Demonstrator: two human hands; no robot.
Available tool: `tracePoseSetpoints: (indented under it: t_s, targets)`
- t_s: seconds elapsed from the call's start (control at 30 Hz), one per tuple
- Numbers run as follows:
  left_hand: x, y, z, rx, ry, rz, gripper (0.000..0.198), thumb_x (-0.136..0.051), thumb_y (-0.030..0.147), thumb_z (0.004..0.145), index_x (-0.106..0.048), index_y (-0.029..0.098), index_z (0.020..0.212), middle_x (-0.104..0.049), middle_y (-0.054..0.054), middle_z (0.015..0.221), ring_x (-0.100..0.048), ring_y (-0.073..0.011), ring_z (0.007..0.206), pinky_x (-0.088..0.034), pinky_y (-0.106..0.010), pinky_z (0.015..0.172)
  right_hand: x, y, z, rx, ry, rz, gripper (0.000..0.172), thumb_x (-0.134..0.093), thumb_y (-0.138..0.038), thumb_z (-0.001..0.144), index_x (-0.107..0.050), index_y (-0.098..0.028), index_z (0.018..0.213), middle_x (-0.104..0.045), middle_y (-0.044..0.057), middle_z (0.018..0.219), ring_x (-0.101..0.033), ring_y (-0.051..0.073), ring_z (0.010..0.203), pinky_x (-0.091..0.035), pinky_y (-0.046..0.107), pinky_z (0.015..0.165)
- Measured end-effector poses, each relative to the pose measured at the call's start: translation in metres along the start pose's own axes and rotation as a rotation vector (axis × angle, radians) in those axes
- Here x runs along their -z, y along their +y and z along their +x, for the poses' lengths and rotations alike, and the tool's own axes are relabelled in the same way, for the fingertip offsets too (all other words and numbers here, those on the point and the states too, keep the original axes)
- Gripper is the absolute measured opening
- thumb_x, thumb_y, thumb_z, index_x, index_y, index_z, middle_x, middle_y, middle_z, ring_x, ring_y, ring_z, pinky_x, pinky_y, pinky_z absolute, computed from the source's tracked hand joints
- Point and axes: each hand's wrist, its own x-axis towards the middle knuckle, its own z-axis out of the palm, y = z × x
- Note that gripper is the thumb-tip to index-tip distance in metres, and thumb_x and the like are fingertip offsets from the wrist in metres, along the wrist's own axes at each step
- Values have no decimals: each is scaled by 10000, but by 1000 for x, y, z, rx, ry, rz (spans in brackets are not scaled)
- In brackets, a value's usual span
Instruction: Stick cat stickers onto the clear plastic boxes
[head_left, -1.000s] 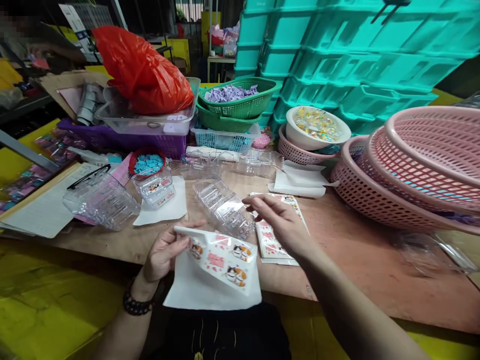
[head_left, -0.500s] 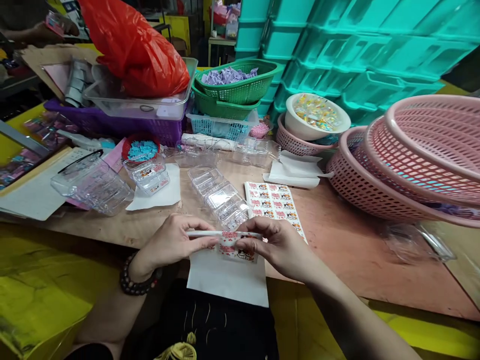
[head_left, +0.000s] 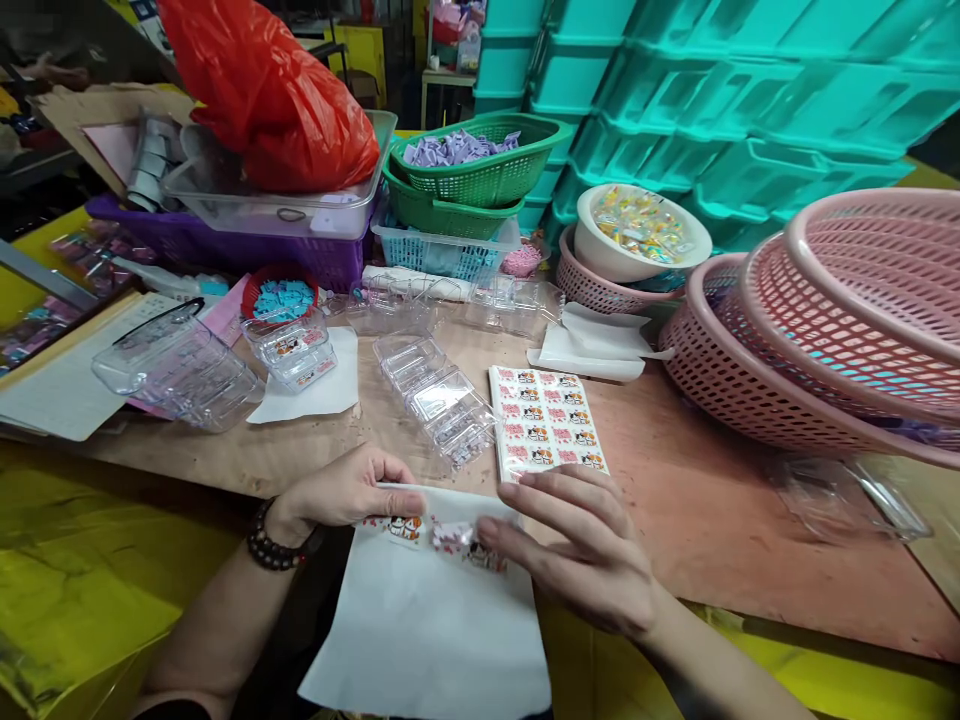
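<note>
My left hand (head_left: pixel 369 488) pinches the upper left part of a white sticker sheet (head_left: pixel 427 630), thumb on top. The sheet hangs over the table's front edge toward my lap, its lower part bare. Near its top sit a cat sticker (head_left: pixel 405 527) and, to the right, a glossy sticker (head_left: pixel 451 537) with pink print and a cat picture. My right hand (head_left: pixel 577 540) is open over the sheet's right side, fingers apart, thumb tip touching the right sticker. Whether that sticker is lifted at its edge, I cannot tell. Just beyond lies a stack of printed sticker sheets (head_left: pixel 551 420).
Clear plastic boxes (head_left: pixel 439 400) lie past my hands, with more clear boxes (head_left: pixel 180 370) at left. Pink baskets (head_left: pixel 720 370) crowd the right. Behind stand green baskets (head_left: pixel 480 180), a white bowl (head_left: pixel 600 240), a red bag (head_left: pixel 277 110) and stacked teal bins (head_left: pixel 720 100).
The sheet's top was folded back between both hands; now it lies flatter and hangs lower. My right hand has opened from a pinch and moved right and down. My left hand keeps its hold.
</note>
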Motion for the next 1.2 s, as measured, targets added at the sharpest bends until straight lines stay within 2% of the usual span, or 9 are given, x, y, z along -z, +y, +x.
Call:
tracePoseSetpoints:
  t_s: [0.07,0.13,0.17,0.3,0.47,0.63,0.83,1.1,1.2]
  targets:
    - [4,-5,0,-39,-35,4,287,-735,417,781,-708,132,794,-669,-20,665,-546,-96,549,-402,-196,509,9,-1,8,-168,132,182,326,-656,-127,841,-749,-386,1017,-753,16,908,-679,215,830,-551,386,748]
    - [4,-6,-2,-102,-25,102,208,-690,344,823,-710,150,893,-722,-46,794,-636,-132,681,-465,-209,593,14,7,25,-475,173,368,124,-666,-221,859,-745,-305,904,-719,27,822,-655,206,764,-529,369,688]
    - [2,-4,-4,-129,-13,185,181,-658,305,839,-708,159,934,-731,-49,825,-654,-141,714,-473,-208,602,15,15,35,-621,142,437,46,-693,-290,846,-730,-264,842,-699,29,778,-635,194,720,-509,351,655]
    - [-7,8,-11,-255,113,588,149,-570,196,805,-695,180,884,-697,-6,710,-571,-101,532,-411,-207,524,-6,59,75,-936,-193,614,351,-791,-497,691,-666,-171,727,-629,7,680,-524,126,604,-412,290,587]
    - [-6,7,-5,-443,347,806,92,-484,165,699,-573,185,688,-583,7,597,-528,-137,554,-357,-269,556,-43,97,101,-936,-488,664,404,-832,-510,590,-654,-159,682,-617,-9,658,-526,111,619,-418,285,636]
    - [-1,-5,7,-591,423,782,150,-421,194,757,-523,194,646,-527,13,537,-472,-138,485,-321,-296,528,-54,113,112,-900,-638,630,379,-822,-512,594,-671,-178,694,-683,33,723,-616,171,740,-478,323,735]
    - [-1,-9,21,-660,567,801,221,-464,191,908,-685,183,917,-660,34,597,-588,-124,491,-399,-277,554,-53,119,120,-847,-735,520,300,-773,-460,675,-700,-175,735,-713,48,749,-623,182,745,-482,323,716]
    - [0,-9,28,-724,641,901,325,-563,159,876,-647,135,1190,-765,25,775,-646,-107,507,-466,-277,543,-52,109,131,-806,-795,395,114,-731,-267,773,-707,-162,735,-690,19,692,-571,136,667,-428,275,637]
    - [0,-8,28,-720,648,945,361,-569,161,872,-644,138,1224,-727,48,681,-618,-106,477,-454,-280,520,-52,109,131,-813,-803,383,117,-737,-260,779,-703,-159,732,-690,19,691,-569,136,668,-424,274,636]
